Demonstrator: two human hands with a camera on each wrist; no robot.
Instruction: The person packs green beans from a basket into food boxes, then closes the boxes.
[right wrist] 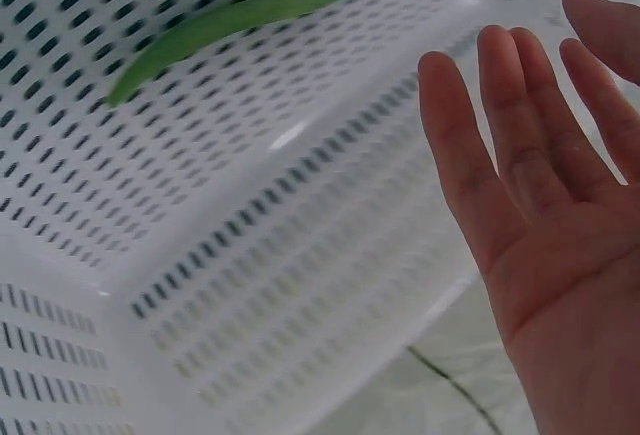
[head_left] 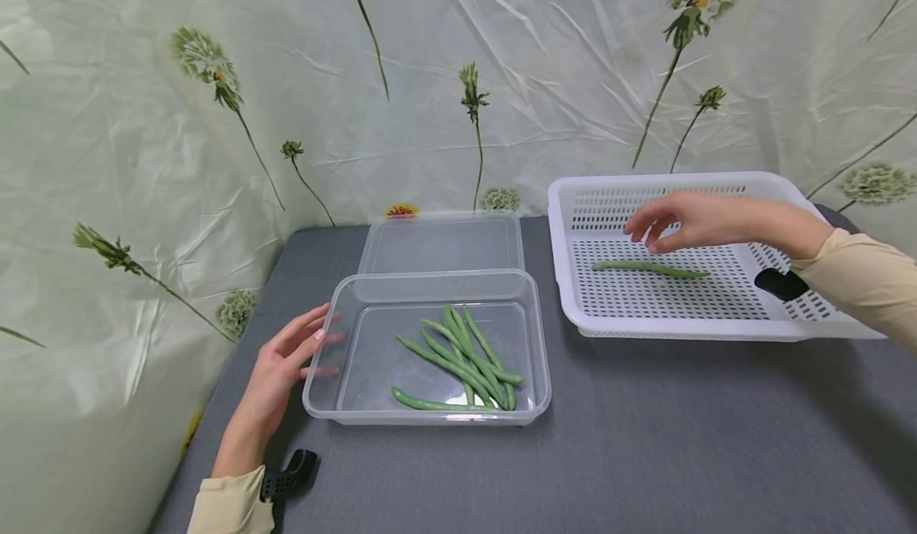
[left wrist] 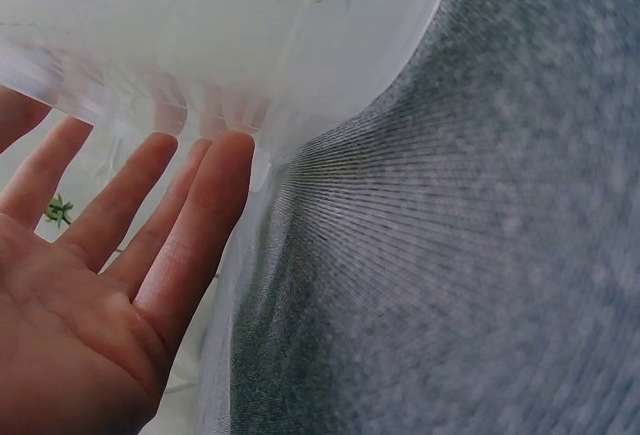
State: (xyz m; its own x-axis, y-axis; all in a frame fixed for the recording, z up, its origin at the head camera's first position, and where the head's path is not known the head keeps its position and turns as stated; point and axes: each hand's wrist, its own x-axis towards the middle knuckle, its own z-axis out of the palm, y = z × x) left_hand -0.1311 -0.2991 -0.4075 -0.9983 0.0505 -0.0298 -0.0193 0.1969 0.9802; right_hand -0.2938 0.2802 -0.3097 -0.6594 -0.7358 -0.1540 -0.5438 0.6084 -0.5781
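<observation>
A clear plastic container (head_left: pixel 365 420) holds several green beans (head_left: pixel 458 363), most of them piled toward its right side. At its left wall is my left hand (head_left: pixel 275 379), fingertips right at the plastic and fingers fairly straight; in the left wrist view the palm faces the container (left wrist: pixel 230 35). My right hand (head_left: pixel 698 220) hovers over the white perforated basket (head_left: pixel 573 311), fingers loosely bent and holding nothing. Below it, a single green bean (head_left: pixel 648 267) lies on the basket floor. The right wrist view shows that green bean (right wrist: pixel 240 17) apart from the right hand (right wrist: pixel 570 175).
Behind the container lies a clear plastic lid (head_left: pixel 440 243), flat on the grey tabletop (head_left: pixel 645 430). A floral sheet (head_left: pixel 401 120) hangs along the back and left side of the table. A black wrist band (head_left: pixel 290 474) sits at the left cuff.
</observation>
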